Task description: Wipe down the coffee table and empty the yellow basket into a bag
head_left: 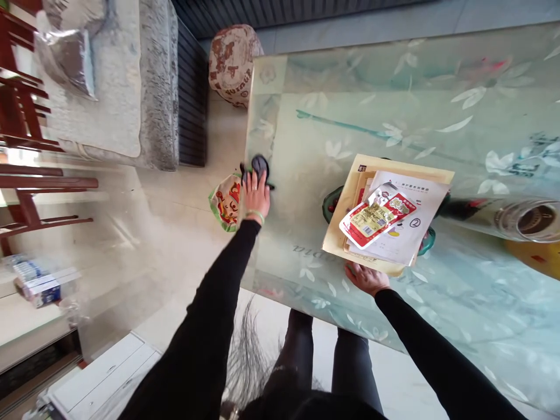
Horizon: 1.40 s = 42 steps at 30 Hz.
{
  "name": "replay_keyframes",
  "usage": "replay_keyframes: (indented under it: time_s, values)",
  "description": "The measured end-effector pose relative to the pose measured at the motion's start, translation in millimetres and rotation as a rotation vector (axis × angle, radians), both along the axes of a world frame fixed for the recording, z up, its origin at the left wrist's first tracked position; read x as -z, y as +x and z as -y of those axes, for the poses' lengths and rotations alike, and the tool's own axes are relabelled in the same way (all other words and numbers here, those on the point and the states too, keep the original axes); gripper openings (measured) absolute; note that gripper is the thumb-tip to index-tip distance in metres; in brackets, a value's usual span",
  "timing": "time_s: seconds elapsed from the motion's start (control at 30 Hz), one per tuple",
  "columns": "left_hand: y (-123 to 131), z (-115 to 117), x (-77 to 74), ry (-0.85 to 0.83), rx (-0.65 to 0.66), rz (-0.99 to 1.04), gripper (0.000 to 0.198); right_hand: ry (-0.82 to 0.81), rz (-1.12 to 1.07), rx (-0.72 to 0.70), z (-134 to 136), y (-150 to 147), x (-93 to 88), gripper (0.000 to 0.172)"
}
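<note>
My left hand [256, 197] lies with its fingers stretched over a small black object [260, 166] at the table's left edge. What kind of object it is, I cannot make out. Just beyond that edge, by the hand, is a colourful bag [226, 204] with a cartoon print. My right hand [368, 279] rests on the table with fingers extended, close to the near edge of a tan envelope [339, 239]. Printed paper sheets [417, 201] lie on the envelope, topped by a red and white food packet [376, 216]. Beneath the stack, a dark green dish [331, 204] shows in part.
A floral cover lies over the table [297, 146]. To the right lies a clear-rimmed bottle or jar [525, 219] beside a yellow object [536, 256]. A patterned stool [235, 64] stands past the far left corner, near a grey sofa [157, 87].
</note>
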<state>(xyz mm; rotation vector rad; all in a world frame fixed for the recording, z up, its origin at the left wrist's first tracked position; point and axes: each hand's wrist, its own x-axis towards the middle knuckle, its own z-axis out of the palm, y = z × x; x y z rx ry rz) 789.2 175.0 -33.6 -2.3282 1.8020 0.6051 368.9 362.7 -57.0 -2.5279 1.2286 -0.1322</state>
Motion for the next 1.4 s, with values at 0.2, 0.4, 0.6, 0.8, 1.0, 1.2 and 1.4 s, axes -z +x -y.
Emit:
replay_keyframes:
  time_s: [0.2,0.4,0.6,0.8,1.0,1.2,1.4]
  values:
    - [-63,-144,-26.7,0.198,0.071,-0.040,0.056,0.078,0.046,0.041,1,1,2.1,0.026]
    - [-79,5,13.8,0.002,0.360,-0.253,0.055,0.107,0.001,0.041,3,0,-1.2,0.026]
    - [-31,147,51.0,-0.063,0.107,-0.151,0.057,0.122,-0.067,-0.012,3,-7,-2.7,0.025]
    - [27,61,32.9,-0.077,0.020,-0.099,0.060,-0.026,-0.034,-0.033,7,-10,-2.7,0.020]
    - [23,-152,-9.2,0.030,-0.102,-0.009,0.059,-0.083,0.022,-0.054,14,-10,-1.0,0.020]
    - [-43,-335,-41.2,0.148,-0.431,0.057,0.057,-0.067,0.057,-0.033,17,-11,7.0,0.022]
    - [-98,-308,-31.8,0.103,-0.296,-0.024,0.056,-0.004,-0.010,-0.018,17,-9,6.7,0.024]
